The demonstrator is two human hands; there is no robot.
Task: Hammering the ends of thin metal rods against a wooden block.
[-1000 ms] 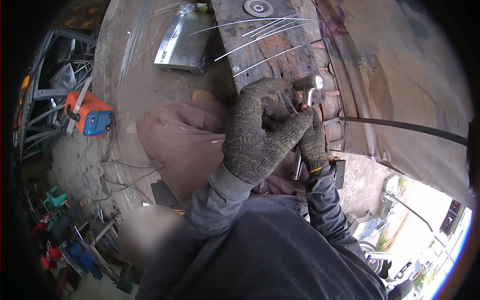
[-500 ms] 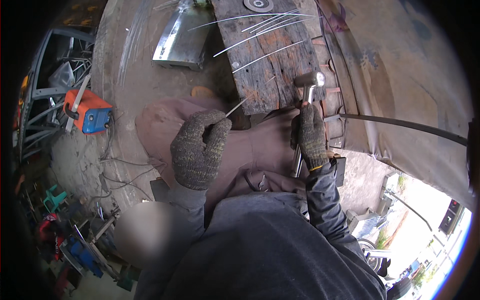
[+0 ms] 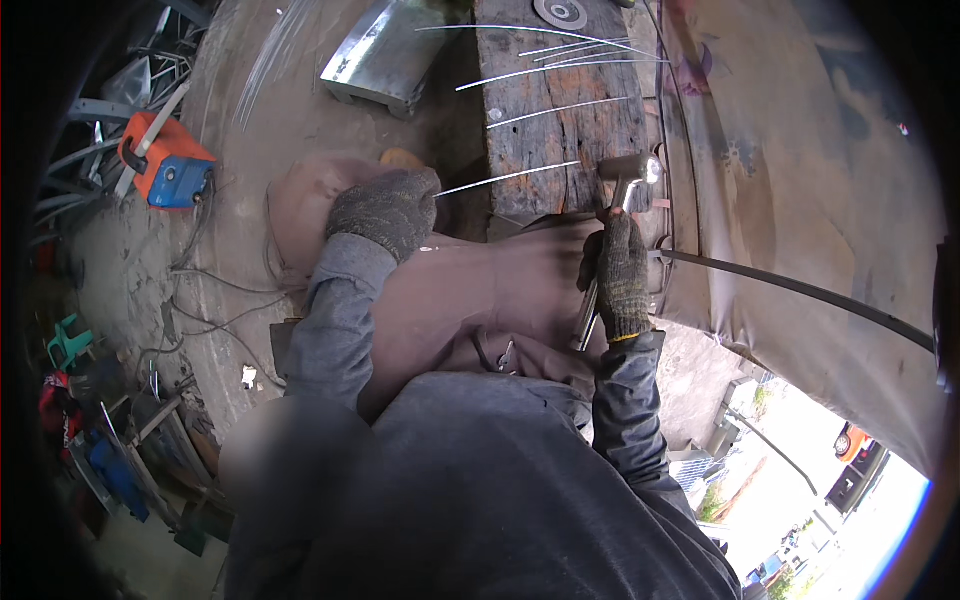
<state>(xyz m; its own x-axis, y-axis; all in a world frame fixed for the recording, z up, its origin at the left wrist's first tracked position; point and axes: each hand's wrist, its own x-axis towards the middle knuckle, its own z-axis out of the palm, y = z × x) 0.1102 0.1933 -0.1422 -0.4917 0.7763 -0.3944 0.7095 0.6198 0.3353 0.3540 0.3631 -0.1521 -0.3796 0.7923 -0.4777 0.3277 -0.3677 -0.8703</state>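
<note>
My left hand (image 3: 385, 212), in a dark knitted glove, is closed on one end of a thin metal rod (image 3: 508, 179). The rod's other end reaches over the near part of a weathered wooden block (image 3: 522, 140), close to the hammer. In my right hand (image 3: 624, 275), gloved the same way, is a steel hammer (image 3: 628, 170), gripped by its handle with the head up, beside the block's near right corner. Several more thin rods (image 3: 560, 112) lie across the block. At its far end is a round grinding disc (image 3: 560, 12).
A bent sheet-metal piece (image 3: 385, 55) lies on the floor left of the block, with a bundle of thin rods (image 3: 268, 65) beyond. An orange and blue machine (image 3: 172, 165) trails cables at far left. A dark bar (image 3: 800, 285) and a hanging brown sheet (image 3: 780, 180) are on the right.
My left hand has moved forward and turned, bringing the rod nearly level and farther over the block. My right hand still holds the hammer in about the same place.
</note>
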